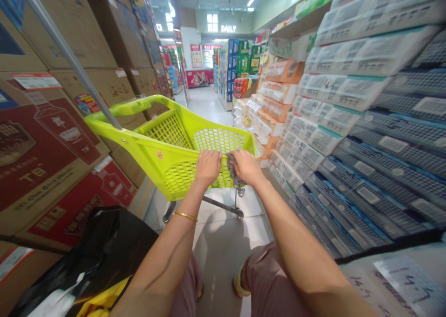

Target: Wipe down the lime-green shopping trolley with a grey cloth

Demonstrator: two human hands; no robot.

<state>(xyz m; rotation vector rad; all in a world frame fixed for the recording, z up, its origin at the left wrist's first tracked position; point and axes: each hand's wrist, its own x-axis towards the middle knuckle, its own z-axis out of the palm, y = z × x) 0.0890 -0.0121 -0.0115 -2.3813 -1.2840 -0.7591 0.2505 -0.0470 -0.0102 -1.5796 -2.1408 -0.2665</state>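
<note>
A lime-green plastic shopping cart (146, 149) stands sideways across the aisle, its handle end toward the left. My left hand (208, 166) has its fingers bent over the cart's upper rim. Beside it, my right hand (245, 165) is closed around a crumpled grey cloth (234, 170) and presses it against the same rim near the cart's right end. The cloth hangs partly down the outside of the basket wall. My fingertips are hidden behind the rim and the cloth.
Stacked cartons (45, 145) line the left side, with a metal pole (73, 56) slanting before them. A black bag (97, 256) lies at the lower left. Stacked tissue packs (327, 89) and dark checked packs (376, 168) rise on the right. The aisle floor (207, 98) leads toward further shelves.
</note>
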